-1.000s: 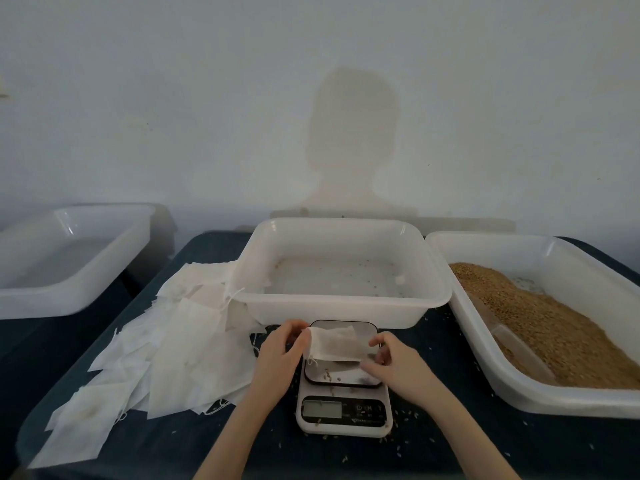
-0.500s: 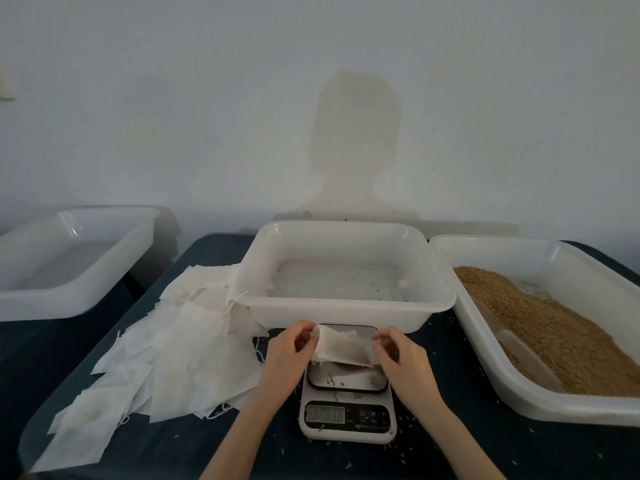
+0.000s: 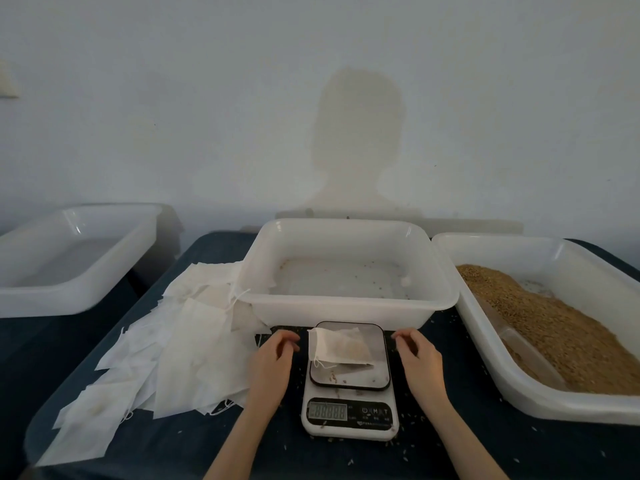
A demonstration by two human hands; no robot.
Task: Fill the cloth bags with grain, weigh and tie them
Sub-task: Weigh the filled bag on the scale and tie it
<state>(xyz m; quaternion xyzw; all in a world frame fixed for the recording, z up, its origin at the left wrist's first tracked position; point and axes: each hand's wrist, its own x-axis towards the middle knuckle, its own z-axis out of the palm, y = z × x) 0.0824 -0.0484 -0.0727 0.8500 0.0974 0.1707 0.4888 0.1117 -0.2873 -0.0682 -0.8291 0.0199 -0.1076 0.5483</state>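
Flat on scale (image 3: pixel 349 386), bag (image 3: pixel 339 345) lengthwise left-right; both hands' grip loose, empty.

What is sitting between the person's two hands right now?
In the head view, a cloth bag lies on the scale platform, between the left hand and right hand; neither touches it.

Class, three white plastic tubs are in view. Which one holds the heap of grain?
The tub on the right, beside the scale. The middle tub has only stray grains; the left tub shows none.
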